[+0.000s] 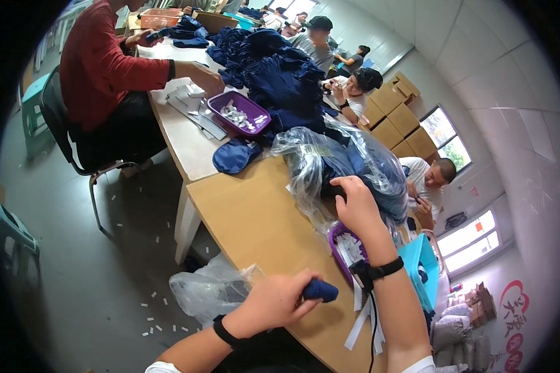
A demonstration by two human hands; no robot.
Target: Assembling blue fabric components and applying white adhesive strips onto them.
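Near the table's front edge, my left hand (pixel 279 299) is closed around a small folded navy cloth bundle (pixel 320 290), whose end sticks out past the fingers. My right hand (pixel 358 204) is raised at a clear plastic bag (pixel 308 155) of navy cloth items, its thumb and forefinger apart. I see nothing held between them, though part of that hand's far side is hidden. Under the right wrist is a purple basket (pixel 339 248) with white paper slips. Long white strips (pixel 356 329) lie beside the right forearm.
A brown board (pixel 242 205) covers the near table. Beyond it lie a navy pouch (pixel 235 155), a purple basket (pixel 214 105) of white slips and a large navy cloth heap (pixel 274 74). A turquoise bin (pixel 420 273) stands right. A co-worker in red (pixel 99 62) sits left.
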